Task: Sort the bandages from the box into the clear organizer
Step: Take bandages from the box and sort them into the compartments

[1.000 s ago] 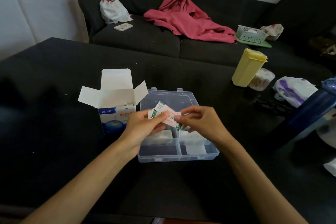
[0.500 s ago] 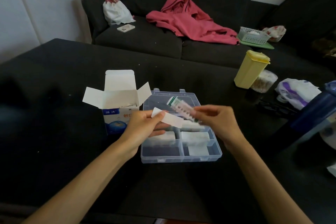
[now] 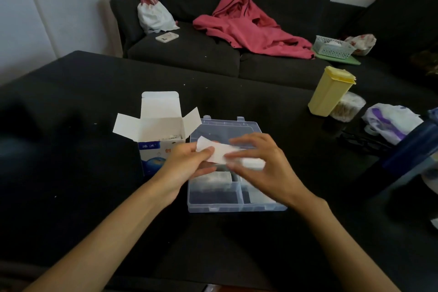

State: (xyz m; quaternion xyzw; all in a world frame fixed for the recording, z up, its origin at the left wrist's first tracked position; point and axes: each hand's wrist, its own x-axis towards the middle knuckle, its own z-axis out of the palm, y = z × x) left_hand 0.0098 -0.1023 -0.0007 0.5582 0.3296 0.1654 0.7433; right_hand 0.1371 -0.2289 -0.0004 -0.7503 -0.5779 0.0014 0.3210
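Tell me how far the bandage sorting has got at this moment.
Partly done. The clear organizer already has white stacks in its near compartments, though a hand hides part of them. In hand: the left hand pinches a white bandage strip above the organizer, and the right hand touches its other end. Left to do: the open box shows more bandages inside.

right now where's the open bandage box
In the head view the bandage box stands open on the black table, left of centre, right beside the clear organizer and just beyond the left hand.
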